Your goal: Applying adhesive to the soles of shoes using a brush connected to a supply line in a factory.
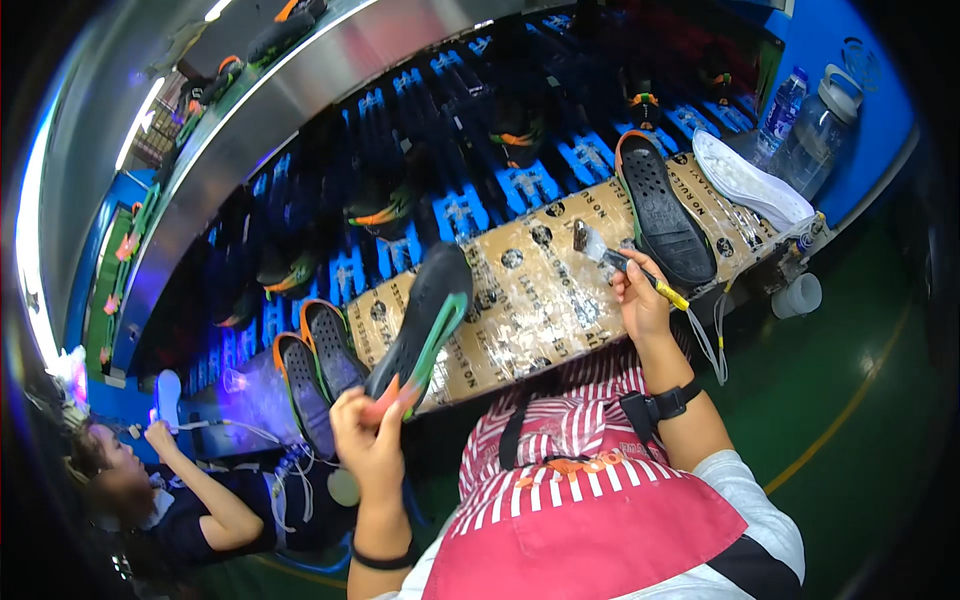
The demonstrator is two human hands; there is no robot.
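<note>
The left hand (368,432) pinches a shoe sole (426,310). The right hand (643,300) holds a brush (613,258) in its fingers; a second sole (666,212) lies just past them.

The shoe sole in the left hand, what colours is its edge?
The sole has a green edge, orange-pink near the left hand; head view shows it best.

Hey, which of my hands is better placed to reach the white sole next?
Likely your right hand: it's clearly nearer the white sole, though it holds a brush. Your left hand is farther away, gripping a dark sole.
</note>
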